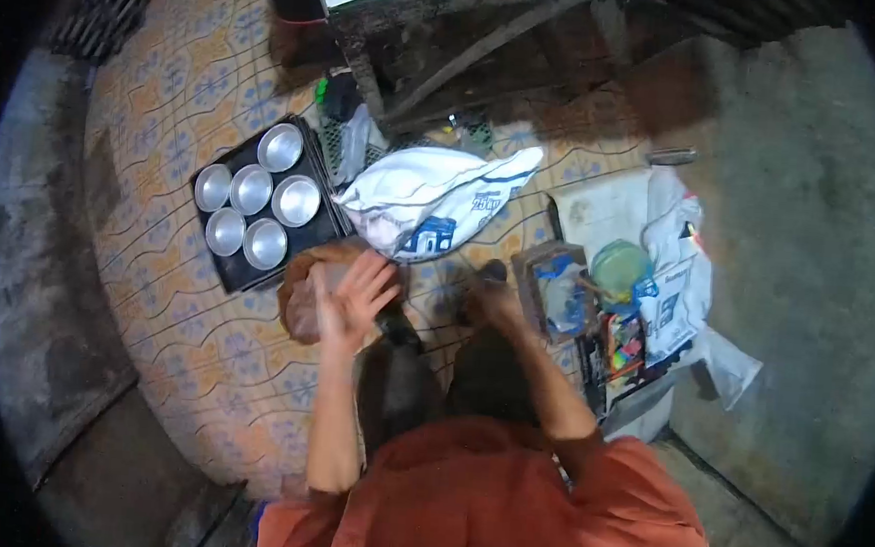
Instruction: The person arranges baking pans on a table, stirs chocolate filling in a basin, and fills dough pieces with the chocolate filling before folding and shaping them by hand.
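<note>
My left hand (pixel 358 299) is raised with its fingers spread and nothing in it. Below and beside it sits a round brown container (pixel 288 294) with something pale inside, partly covered by the hand. My right hand (pixel 496 305) is low near my foot, left of a brown box (pixel 529 284) with blue and clear plastic in it. Motion blur hides whether its fingers hold anything. In front of both hands lies a white sack (pixel 433 188) with blue print reading 25 kg.
Several round metal tins (pixel 251 190) stand on a black tray (pixel 234 273) at the left. To the right are a greenish round container (pixel 620 270), a printed white sack (pixel 678 308) and a colourful packet (pixel 625 345). A wooden frame (pixel 491 51) stands beyond the white sack.
</note>
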Demonstrator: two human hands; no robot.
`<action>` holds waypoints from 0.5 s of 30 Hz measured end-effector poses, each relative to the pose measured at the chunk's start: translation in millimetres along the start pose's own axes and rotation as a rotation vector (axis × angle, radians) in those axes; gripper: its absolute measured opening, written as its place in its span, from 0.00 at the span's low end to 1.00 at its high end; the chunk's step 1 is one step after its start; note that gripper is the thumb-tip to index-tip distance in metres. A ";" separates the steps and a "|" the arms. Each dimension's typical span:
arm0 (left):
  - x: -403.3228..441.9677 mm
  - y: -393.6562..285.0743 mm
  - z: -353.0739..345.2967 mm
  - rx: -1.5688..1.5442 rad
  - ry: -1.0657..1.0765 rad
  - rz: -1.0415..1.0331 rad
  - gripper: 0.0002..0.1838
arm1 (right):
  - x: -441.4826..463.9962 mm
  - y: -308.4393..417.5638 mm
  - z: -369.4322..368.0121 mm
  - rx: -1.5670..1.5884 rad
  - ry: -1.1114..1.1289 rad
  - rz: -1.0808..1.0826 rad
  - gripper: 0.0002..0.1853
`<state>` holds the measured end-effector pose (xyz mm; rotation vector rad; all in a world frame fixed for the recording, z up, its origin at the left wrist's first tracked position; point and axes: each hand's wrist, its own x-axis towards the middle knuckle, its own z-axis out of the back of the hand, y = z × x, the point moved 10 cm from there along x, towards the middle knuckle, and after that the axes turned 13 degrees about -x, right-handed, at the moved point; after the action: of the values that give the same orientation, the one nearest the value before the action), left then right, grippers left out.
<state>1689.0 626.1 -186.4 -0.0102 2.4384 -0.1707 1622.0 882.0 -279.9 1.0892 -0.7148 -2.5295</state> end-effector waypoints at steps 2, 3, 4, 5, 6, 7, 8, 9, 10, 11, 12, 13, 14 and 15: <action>29.4 43.8 -73.5 -0.111 0.143 0.081 0.52 | -34.3 -20.2 43.6 0.877 -0.069 -0.330 0.19; 40.8 70.7 -107.3 -0.150 0.225 0.147 0.52 | -45.8 -9.9 65.6 0.904 -0.074 -0.317 0.19; 51.3 95.6 -133.6 -0.139 0.257 0.167 0.52 | -57.2 1.0 111.1 0.656 -0.210 -0.167 0.20; 64.1 125.8 -160.7 -0.128 0.295 0.206 0.51 | -67.2 3.2 151.4 0.401 -0.358 -0.037 0.22; 75.2 155.2 -183.1 -0.093 0.280 0.218 0.51 | -77.4 18.2 183.4 0.152 -0.556 0.180 0.25; 88.9 189.2 -202.3 -0.075 0.298 0.256 0.49 | -90.6 37.5 201.8 -0.119 -0.745 0.369 0.30; 100.9 225.2 -205.9 0.023 0.257 0.242 0.48 | -89.2 28.6 221.3 0.246 -0.602 0.202 0.33; 113.2 263.4 -211.8 0.130 0.226 0.234 0.47 | -85.2 24.0 236.4 0.622 -0.469 0.048 0.37; 109.3 310.4 -217.9 0.309 0.027 0.232 0.44 | -83.8 4.0 257.3 0.507 -0.656 -0.013 0.32; 144.4 345.9 -187.5 0.269 0.179 0.165 0.42 | -85.4 -22.0 278.1 0.380 -0.830 -0.092 0.27; 125.9 377.5 -215.0 0.406 0.173 0.267 0.41 | -91.5 -57.0 298.6 0.394 -0.891 -0.172 0.27; 104.2 404.8 -252.0 0.539 0.172 0.352 0.40 | -86.9 -111.4 302.2 0.815 -0.810 -0.319 0.33; 95.0 430.7 -273.0 0.731 0.311 0.321 0.38 | -79.0 -145.5 289.3 1.243 -0.699 -0.423 0.39; 98.1 448.6 -266.0 0.841 0.273 0.314 0.37 | -36.6 -186.0 249.2 1.342 -0.702 -0.342 0.40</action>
<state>1460.1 1097.8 -104.0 0.8008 2.3999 -1.0864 1449.0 1134.4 -213.3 0.4852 -2.8432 -2.5227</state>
